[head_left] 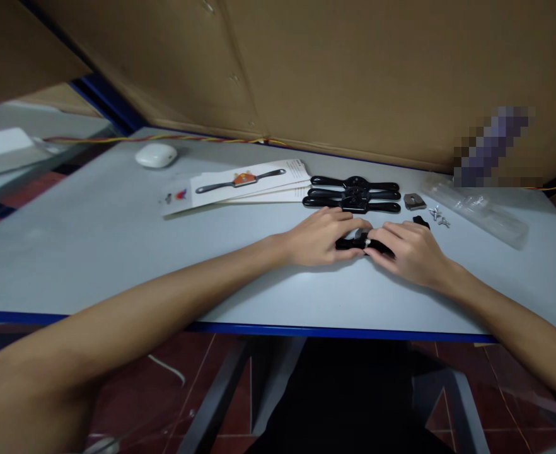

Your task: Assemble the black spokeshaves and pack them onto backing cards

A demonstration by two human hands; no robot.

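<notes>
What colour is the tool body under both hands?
Black, with a small silvery part at its middle: the tool body between left hand and right hand, head view.

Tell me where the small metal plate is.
Head view, right of centre: the metal plate lies on the table, just right of the stacked black tools, beyond the right hand.

Black tool [359,242] under both hands, with a small silvery spot at its middle. Two more black tools [353,195] behind. Pale grey table [93,246], blue-edged. White cards [240,184] printed with an orange-and-black picture. White round puck [156,155]. Brown cardboard wall [353,69]. Clear plastic bag [476,208]. Dark red floor tiles [174,391].
</notes>
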